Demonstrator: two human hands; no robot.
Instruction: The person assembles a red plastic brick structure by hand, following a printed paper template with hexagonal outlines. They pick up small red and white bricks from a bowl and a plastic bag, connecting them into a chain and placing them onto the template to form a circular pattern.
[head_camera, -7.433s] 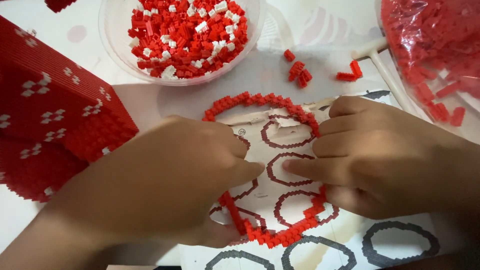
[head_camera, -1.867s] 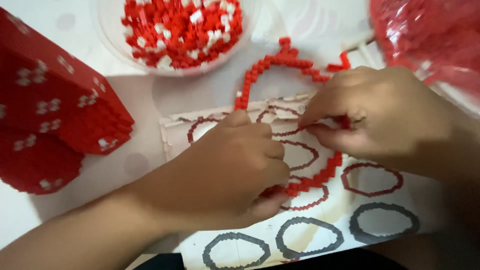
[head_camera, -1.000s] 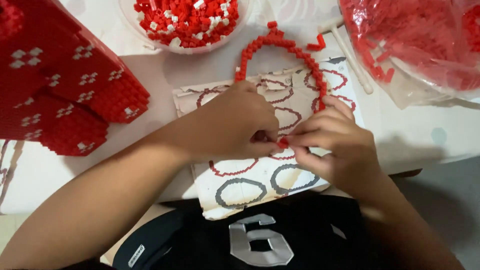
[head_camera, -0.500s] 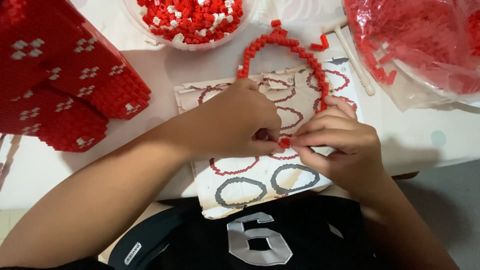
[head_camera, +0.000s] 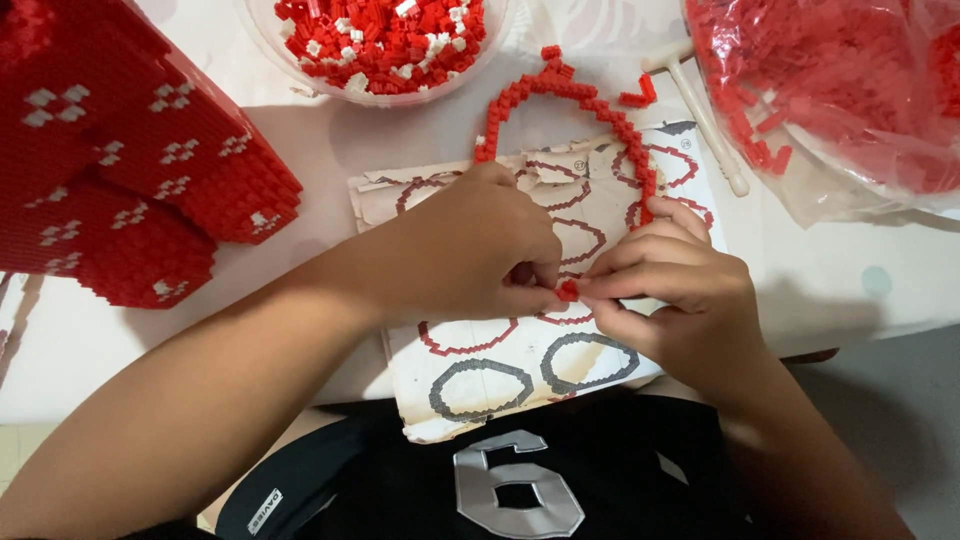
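Observation:
A ring of small red building blocks (head_camera: 560, 90) lies partly on a creased paper instruction sheet (head_camera: 470, 380) printed with red and dark oval outlines. My left hand (head_camera: 470, 250) and my right hand (head_camera: 680, 290) meet over the sheet. Both pinch the near end of the red block ring (head_camera: 568, 291) between thumb and fingertips. The ring's far arc curves away toward the bowl; its near part is hidden under my hands.
A clear bowl (head_camera: 385, 40) of red and white blocks stands at the back. A clear bag of red blocks (head_camera: 830, 90) sits at the right, beside a white plastic tool (head_camera: 705, 115). A large red block model (head_camera: 110, 170) stands at the left. Loose red pieces (head_camera: 636, 95) lie nearby.
Since the oldest frame the ring has been turned and shifted up the sheet. Over the last second both hands stay pinched on its near end, barely moving.

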